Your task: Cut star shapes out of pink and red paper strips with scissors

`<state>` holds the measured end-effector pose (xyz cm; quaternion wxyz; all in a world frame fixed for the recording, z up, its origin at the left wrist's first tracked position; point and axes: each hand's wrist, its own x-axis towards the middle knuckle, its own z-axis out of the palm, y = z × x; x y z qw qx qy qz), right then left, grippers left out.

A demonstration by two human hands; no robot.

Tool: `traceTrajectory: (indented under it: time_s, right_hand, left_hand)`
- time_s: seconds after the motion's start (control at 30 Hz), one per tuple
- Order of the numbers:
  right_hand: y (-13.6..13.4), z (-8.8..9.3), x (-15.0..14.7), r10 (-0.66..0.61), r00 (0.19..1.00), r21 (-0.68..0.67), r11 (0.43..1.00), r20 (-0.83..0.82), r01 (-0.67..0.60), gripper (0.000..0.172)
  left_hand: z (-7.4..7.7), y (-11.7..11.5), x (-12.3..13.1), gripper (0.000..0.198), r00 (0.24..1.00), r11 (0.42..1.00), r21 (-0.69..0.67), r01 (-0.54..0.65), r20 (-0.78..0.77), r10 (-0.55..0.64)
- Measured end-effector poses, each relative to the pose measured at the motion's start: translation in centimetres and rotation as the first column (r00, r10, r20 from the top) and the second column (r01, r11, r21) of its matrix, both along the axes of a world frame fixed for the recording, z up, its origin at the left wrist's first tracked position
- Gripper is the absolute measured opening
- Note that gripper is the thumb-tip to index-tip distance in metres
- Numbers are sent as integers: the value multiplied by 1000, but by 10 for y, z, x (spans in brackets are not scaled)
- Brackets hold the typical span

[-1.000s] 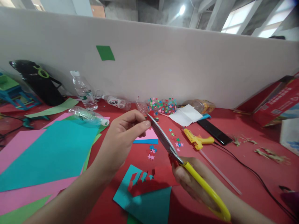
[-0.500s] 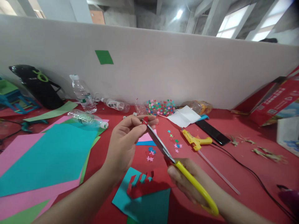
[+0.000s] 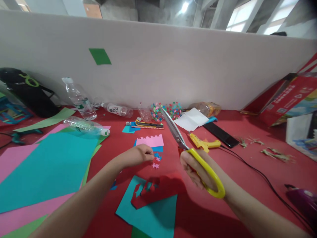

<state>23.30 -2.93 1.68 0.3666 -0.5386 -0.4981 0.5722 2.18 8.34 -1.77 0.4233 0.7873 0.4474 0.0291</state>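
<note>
My right hand [image 3: 195,165] grips yellow-handled scissors [image 3: 208,175], their blades shut and pointing up and away. Low over the table, my left hand [image 3: 142,154] has its fingers closed and turned down beside small blue and pink paper stars [image 3: 156,165]. Whatever may be in those fingers is hidden. Beyond that hand lies a pink paper strip [image 3: 152,141] with a notched edge, on a blue one. Nearer me, a red paper piece [image 3: 148,197] with cut-outs along its edge rests on a teal sheet [image 3: 158,215].
Large coloured sheets [image 3: 54,158] cover the left side, with an empty plastic bottle [image 3: 85,126] on them. Behind are a utility knife [image 3: 150,124], a star-filled clear container [image 3: 165,110] and white paper [image 3: 192,119]. A yellow glue gun [image 3: 204,143] and black phone [image 3: 221,134] lie right.
My left hand has come away from the scissor tips and down to the stars, with the red paper bit no longer visible. The scissors have closed and tilted more upright.
</note>
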Motion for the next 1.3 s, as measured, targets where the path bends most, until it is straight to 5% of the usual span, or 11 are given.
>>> traceTrajectory:
  time_s: [0.13,0.23,0.33,0.4,0.53,0.73,0.9,1.1,1.2,1.3]
  right_hand:
    - [-1,7,-2,23,993,18,1000,116,-25,57]
    - [-1,8,-1,14,991,36,999,130,-19,55]
    - [-1,5,-1,-21,995,63,998,93,15,51]
    - [-1,4,-2,-27,996,80,997,84,20,50]
    - [-1,6,-3,-19,990,77,997,138,9,50]
    - [-1,8,-2,22,989,81,996,144,-34,47]
    - [-2,6,2,39,993,82,996,109,-48,44]
    - [7,6,6,15,960,126,991,279,-52,46]
    - [10,6,6,-13,911,135,990,412,-47,47]
    - [10,5,7,40,871,108,989,490,-106,38]
  left_hand:
    - [9,-4,4,28,990,988,149,-37,-128,56]
    - [31,-9,-3,10,964,988,143,-55,-251,90]
    - [50,-8,-21,15,932,996,-55,64,-353,-79]
    - [56,-5,-33,22,938,996,-18,90,-336,-91]
    - [47,-10,-34,24,976,991,130,15,-218,14]
    - [15,-52,16,21,953,955,131,265,-189,-238]
    - [9,-60,31,20,951,945,175,277,-187,-244]
    - [34,-51,30,12,988,981,-122,150,-6,-152]
    - [55,-50,25,13,985,940,-316,130,149,-86]
    - [67,-49,16,7,992,903,-419,91,117,-45]
